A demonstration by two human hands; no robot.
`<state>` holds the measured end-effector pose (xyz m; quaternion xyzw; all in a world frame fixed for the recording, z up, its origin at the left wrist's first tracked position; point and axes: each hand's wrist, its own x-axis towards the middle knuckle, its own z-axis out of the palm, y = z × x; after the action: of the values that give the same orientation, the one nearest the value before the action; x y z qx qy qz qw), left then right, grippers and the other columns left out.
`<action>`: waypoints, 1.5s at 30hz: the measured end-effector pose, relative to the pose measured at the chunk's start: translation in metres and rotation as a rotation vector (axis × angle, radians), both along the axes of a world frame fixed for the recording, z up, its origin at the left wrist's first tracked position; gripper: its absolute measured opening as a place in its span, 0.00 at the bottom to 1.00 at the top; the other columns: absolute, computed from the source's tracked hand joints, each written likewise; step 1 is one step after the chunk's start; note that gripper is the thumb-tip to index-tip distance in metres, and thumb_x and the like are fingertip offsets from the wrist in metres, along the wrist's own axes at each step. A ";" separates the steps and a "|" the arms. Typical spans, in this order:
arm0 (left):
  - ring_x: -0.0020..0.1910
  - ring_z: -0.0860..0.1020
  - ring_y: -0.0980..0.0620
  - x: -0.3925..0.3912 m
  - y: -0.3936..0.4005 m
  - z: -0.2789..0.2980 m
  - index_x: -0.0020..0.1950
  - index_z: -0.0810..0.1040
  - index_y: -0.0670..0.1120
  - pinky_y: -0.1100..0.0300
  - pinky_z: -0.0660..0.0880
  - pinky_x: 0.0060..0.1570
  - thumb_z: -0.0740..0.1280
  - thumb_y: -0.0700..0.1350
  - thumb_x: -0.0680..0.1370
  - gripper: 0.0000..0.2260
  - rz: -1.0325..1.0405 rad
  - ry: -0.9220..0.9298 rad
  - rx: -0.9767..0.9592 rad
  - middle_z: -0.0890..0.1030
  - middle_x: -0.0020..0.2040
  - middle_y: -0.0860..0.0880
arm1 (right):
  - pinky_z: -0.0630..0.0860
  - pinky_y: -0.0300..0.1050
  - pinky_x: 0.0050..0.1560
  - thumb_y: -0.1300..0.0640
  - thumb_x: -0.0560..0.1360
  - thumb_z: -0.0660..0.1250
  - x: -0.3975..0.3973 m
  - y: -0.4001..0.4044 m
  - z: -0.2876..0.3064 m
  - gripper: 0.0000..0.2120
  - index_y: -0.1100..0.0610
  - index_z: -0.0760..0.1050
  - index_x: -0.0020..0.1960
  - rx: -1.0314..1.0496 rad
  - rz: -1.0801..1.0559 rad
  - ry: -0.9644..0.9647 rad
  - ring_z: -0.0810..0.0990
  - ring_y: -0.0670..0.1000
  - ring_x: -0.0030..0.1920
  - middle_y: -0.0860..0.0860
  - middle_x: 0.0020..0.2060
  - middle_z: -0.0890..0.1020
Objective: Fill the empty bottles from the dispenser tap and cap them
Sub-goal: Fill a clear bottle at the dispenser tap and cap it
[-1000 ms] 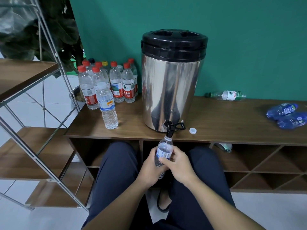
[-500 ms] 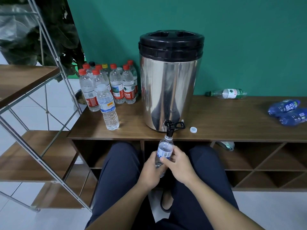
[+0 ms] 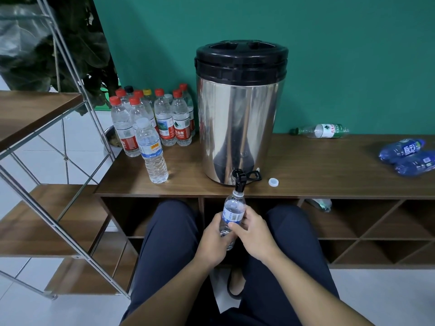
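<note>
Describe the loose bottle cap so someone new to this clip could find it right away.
Start at the big steel dispenser on the wooden cabinet top. Just right of its black tap, near the front edge, lies a small white cap. It is the only cap lying by itself, on no bottle.

Soft, even indoor light, fairly bright, with no hard shadows. The steel dispenser [image 3: 239, 128] carries pale vertical glare streaks and dark reflections. Wide-angle distortion bends the metal rack [image 3: 70, 147] and the worktop [image 3: 329, 165] edge. Fine label print stays slightly soft.
</note>
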<state>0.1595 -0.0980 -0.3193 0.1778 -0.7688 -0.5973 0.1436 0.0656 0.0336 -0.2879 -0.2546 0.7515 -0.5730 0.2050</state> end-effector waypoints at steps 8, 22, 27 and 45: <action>0.63 0.86 0.57 0.000 0.001 0.002 0.72 0.78 0.55 0.48 0.81 0.70 0.76 0.41 0.82 0.21 0.003 -0.005 0.028 0.88 0.62 0.57 | 0.84 0.55 0.68 0.64 0.81 0.77 0.000 0.002 -0.001 0.23 0.47 0.79 0.72 0.002 -0.006 0.005 0.89 0.46 0.61 0.44 0.60 0.90; 0.63 0.86 0.56 -0.001 0.001 0.001 0.72 0.78 0.56 0.47 0.81 0.69 0.77 0.40 0.81 0.22 -0.006 -0.003 0.033 0.88 0.62 0.56 | 0.83 0.52 0.69 0.63 0.82 0.75 0.003 0.005 0.001 0.26 0.46 0.77 0.75 0.026 -0.012 0.043 0.87 0.43 0.63 0.41 0.61 0.89; 0.62 0.86 0.57 -0.001 0.001 0.001 0.72 0.79 0.55 0.48 0.81 0.69 0.77 0.39 0.81 0.22 -0.001 -0.001 0.015 0.88 0.62 0.56 | 0.83 0.51 0.69 0.65 0.82 0.75 0.004 0.005 0.001 0.27 0.47 0.76 0.76 0.021 -0.019 0.048 0.87 0.44 0.63 0.42 0.62 0.89; 0.62 0.86 0.56 0.000 0.002 0.003 0.72 0.79 0.57 0.45 0.82 0.68 0.77 0.42 0.82 0.21 -0.010 -0.003 0.027 0.88 0.61 0.56 | 0.82 0.53 0.71 0.65 0.82 0.74 0.004 0.006 -0.001 0.28 0.46 0.76 0.77 0.019 -0.013 0.014 0.87 0.44 0.65 0.42 0.63 0.88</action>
<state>0.1592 -0.0955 -0.3166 0.1769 -0.7616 -0.6082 0.1372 0.0695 0.0393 -0.2884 -0.2519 0.7600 -0.5654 0.1984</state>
